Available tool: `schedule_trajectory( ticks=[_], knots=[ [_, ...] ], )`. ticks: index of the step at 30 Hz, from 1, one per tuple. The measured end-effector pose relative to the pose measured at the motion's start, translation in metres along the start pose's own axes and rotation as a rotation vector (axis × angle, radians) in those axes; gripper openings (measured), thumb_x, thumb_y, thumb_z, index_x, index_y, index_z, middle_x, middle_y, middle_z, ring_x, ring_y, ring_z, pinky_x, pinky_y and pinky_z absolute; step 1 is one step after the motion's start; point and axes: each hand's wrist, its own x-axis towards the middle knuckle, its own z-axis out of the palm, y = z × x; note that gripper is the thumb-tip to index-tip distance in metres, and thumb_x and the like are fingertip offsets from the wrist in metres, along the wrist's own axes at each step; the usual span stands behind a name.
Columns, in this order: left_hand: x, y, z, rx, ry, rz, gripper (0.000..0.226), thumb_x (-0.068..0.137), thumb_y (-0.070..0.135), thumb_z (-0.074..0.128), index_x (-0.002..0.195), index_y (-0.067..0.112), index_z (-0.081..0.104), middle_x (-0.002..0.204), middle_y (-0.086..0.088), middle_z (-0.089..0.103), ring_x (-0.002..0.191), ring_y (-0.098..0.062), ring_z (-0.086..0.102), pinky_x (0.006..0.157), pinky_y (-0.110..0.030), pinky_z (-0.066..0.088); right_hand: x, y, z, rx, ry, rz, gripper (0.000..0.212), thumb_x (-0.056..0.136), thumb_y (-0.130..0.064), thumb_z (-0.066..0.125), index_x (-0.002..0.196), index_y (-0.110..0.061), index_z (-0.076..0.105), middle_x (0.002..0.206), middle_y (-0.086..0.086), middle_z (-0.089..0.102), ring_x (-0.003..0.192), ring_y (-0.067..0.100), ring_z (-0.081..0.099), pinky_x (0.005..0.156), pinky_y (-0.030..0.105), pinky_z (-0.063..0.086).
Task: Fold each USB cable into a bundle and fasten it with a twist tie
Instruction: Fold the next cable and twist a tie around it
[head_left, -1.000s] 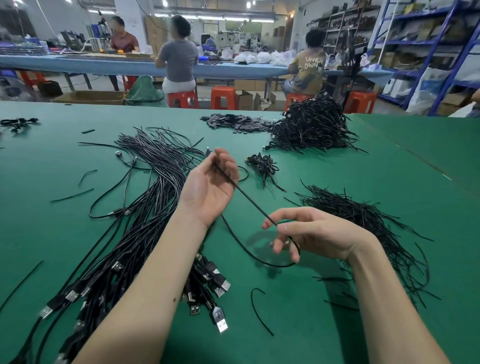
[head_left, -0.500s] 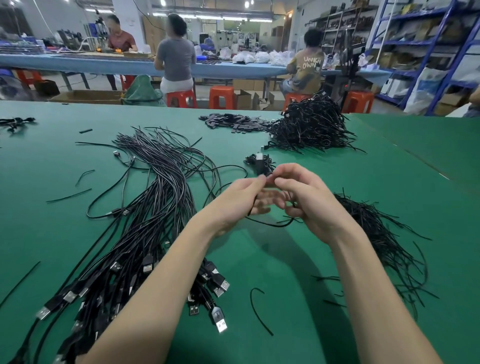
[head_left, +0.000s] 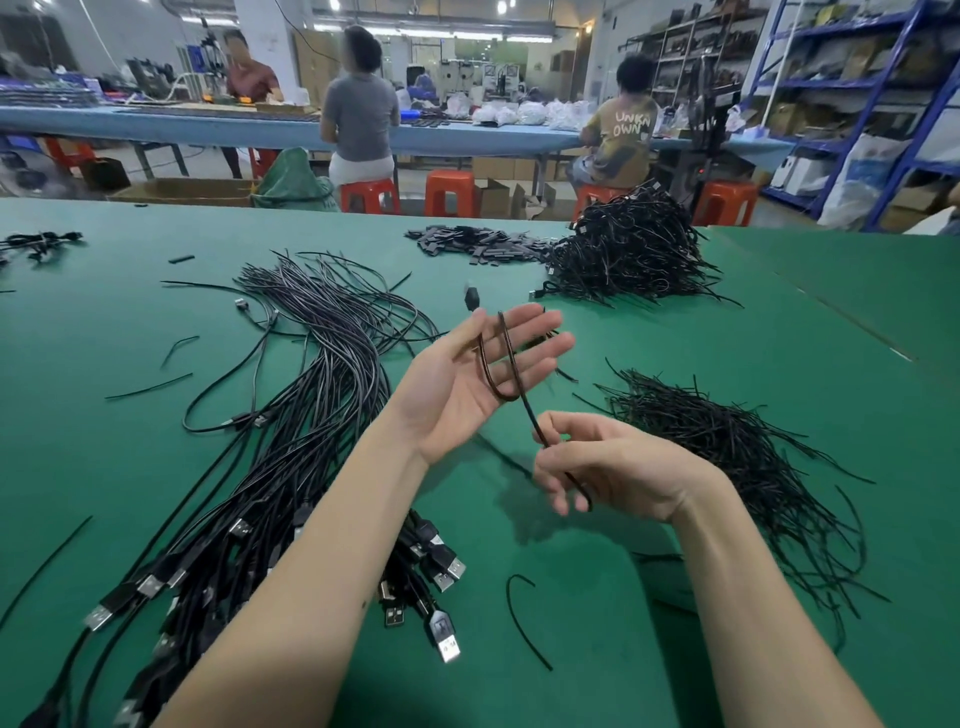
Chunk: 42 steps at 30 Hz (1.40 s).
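Near the middle of the frame the left hand (head_left: 457, 384) is raised palm-up with its fingers straight and spread, and 1 black USB cable (head_left: 506, 364) is looped over the palm in a U-shaped bend, its small plug end (head_left: 471, 299) sticking up just above the fingertips. From that bend the cable runs down and to the right into the right hand (head_left: 613, 467), whose thumb and curled fingers pinch the cable and let its tail pass out below the fingers. Left of the arms, a long sheaf of loose USB cables (head_left: 291, 415) lies on the green table (head_left: 779, 332), their plugs fanned toward the lower left and lower centre of the frame. At the right of the frame, just beyond the right hand, lies a heap of black twist ties (head_left: 737, 457); 1 stray tie (head_left: 519, 618) curls on the table at lower centre. A pile of bundled cables (head_left: 628, 249) sits at upper centre-right.
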Motion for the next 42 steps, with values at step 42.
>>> schedule_trajectory(
  ticks=[42],
  knots=[
    [-0.009, 0.015, -0.001, 0.387, -0.09, -0.247, 0.051, 0.107, 0.031, 0.029, 0.123, -0.003, 0.063, 0.133, -0.022, 0.062, 0.117, -0.043, 0.062, 0.083, -0.035, 0.061, 0.012, -0.007, -0.009, 0.058, 0.518, 0.094, 0.013, 0.102, -0.007, 0.048, 0.103, -0.017, 0.056, 0.059, -0.005, 0.05, 0.044, 0.004, 0.032, 0.035, 0.013, 0.016]
  ],
)
